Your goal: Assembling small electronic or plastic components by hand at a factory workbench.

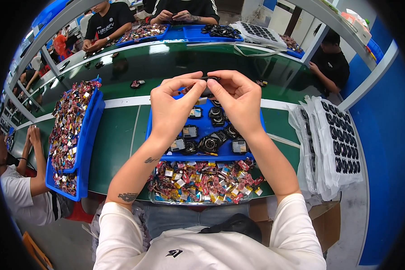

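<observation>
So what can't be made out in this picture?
Head view:
Dark held piece: mostly covered by the left hand and right hand.
Blue tray: back edge mostly hidden by hands.
Stacked white trays: lower contents mostly hidden by top one.
Left co-worker in white: head cut off by rim.

Assembly workshop, parts-heaped blue bins [89, 144]

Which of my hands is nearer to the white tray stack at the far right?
Right. Your right hand is left of the white tray stack; your left hand is farther left.
</observation>
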Available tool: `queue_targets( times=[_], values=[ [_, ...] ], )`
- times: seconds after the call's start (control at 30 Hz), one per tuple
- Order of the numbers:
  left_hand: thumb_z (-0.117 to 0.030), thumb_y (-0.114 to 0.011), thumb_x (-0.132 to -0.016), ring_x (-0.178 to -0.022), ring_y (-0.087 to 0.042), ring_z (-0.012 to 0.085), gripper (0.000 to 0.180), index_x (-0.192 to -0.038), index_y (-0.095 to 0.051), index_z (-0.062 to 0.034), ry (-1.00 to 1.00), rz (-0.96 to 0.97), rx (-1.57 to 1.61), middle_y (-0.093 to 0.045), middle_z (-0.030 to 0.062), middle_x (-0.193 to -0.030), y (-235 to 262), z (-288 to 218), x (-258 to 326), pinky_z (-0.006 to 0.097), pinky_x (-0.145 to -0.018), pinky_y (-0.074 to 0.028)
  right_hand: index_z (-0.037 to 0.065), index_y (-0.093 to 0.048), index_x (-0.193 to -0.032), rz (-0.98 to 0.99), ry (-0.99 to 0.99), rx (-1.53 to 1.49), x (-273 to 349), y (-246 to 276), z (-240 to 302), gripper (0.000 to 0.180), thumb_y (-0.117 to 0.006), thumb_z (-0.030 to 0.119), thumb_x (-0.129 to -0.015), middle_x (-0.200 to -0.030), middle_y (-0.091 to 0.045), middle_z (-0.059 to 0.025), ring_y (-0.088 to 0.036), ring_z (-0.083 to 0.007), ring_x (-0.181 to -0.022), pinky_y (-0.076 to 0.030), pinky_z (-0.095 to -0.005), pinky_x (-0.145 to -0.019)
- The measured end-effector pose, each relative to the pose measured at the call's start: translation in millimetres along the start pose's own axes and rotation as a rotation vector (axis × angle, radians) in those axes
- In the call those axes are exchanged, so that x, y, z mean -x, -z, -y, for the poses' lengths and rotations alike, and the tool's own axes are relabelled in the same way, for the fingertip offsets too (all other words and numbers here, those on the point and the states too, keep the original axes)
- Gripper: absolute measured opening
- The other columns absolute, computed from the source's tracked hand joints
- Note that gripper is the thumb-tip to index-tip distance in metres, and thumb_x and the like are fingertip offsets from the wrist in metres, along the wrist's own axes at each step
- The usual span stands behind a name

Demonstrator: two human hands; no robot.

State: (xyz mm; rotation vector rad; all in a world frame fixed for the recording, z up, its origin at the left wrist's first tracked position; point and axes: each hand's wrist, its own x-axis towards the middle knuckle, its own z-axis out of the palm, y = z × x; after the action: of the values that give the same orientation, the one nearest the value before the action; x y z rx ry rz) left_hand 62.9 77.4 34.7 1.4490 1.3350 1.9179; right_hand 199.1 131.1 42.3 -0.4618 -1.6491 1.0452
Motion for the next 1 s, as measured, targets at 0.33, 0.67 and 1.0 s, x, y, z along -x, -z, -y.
queue_targets(
  times=[0.33,0.67,1.0],
  values=[
    [-0.014,-0.071,-0.079,-0.076,-0.06,0.0124,0.013,-0.086,-0.073,-0.0039,-0.196,-0.008,-0.155,-0.069,0.0073,-0.088,1.2,-6.4,0.7,0.025,-0.065,-0.046,-0.002,-0.066,-0.092,-0.06,-0.054,-0.144,-10.4,13.6,4.4,0.012,-0.068,0.003,-0.082,-0.08,-0.067,-0.0048,-0.063,-0.0071,-0.072,-0.05,-0.0191,-0.064],
    [-0.013,-0.07,-0.082,-0.065,-0.053,0.0056,0.013,-0.087,-0.071,-0.0007,0.074,0.212,0.022,-0.067,0.0035,-0.079,9.6,-18.9,0.8,0.021,-0.059,-0.042,-0.002,-0.064,-0.093,0.005,-0.08,-0.085,-8.6,16.5,10.4,0.014,-0.069,0.001,-0.08,-0.085,-0.065,-0.0038,-0.061,-0.0067,-0.075,-0.049,-0.0191,-0.065],
    [-0.01,-0.073,-0.081,-0.077,-0.063,0.0084,0.021,-0.097,-0.065,0.0024,0.249,0.167,0.28,-0.068,0.0063,-0.082,6.4,-18.3,-1.6,0.02,-0.071,-0.049,-0.003,-0.063,-0.093,0.025,-0.024,-0.083,-3.2,12.1,18.9,0.015,-0.068,-0.002,-0.079,-0.087,-0.066,-0.0064,-0.063,-0.0091,-0.079,-0.052,-0.0208,-0.068]
  ],
)
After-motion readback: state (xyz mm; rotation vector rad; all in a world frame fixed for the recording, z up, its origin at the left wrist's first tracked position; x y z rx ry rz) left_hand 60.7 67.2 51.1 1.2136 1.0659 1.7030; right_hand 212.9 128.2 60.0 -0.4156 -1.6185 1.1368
